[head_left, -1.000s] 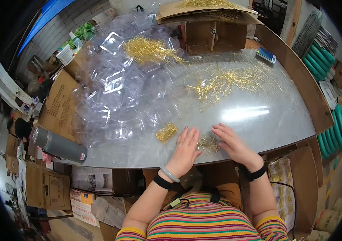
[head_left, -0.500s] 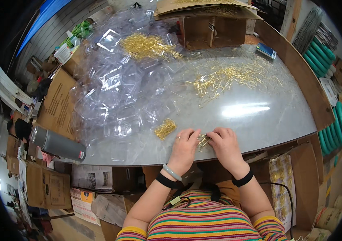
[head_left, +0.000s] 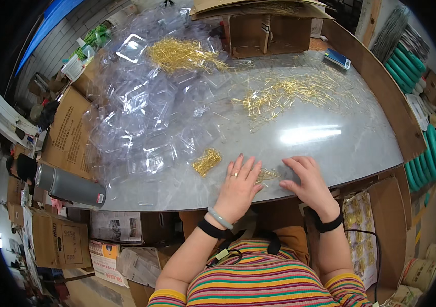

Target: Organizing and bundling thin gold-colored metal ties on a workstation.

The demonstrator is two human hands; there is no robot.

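At six o'clock on the table (head_left: 253,146), loose pins (head_left: 268,175) are flanked by the left hand (head_left: 237,187), spread flat at nine, and the right hand (head_left: 311,185), open and curved at three; no grip is seen. Pins could be scattered by an uneven sweep.

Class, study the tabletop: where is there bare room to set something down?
Bare grey tabletop lies beyond and right of the right hand, bordered by scattered gold wires and the brown side wall. Crowded: the left, under clear plastic packaging; also between the hands, where thin gold pieces lie.
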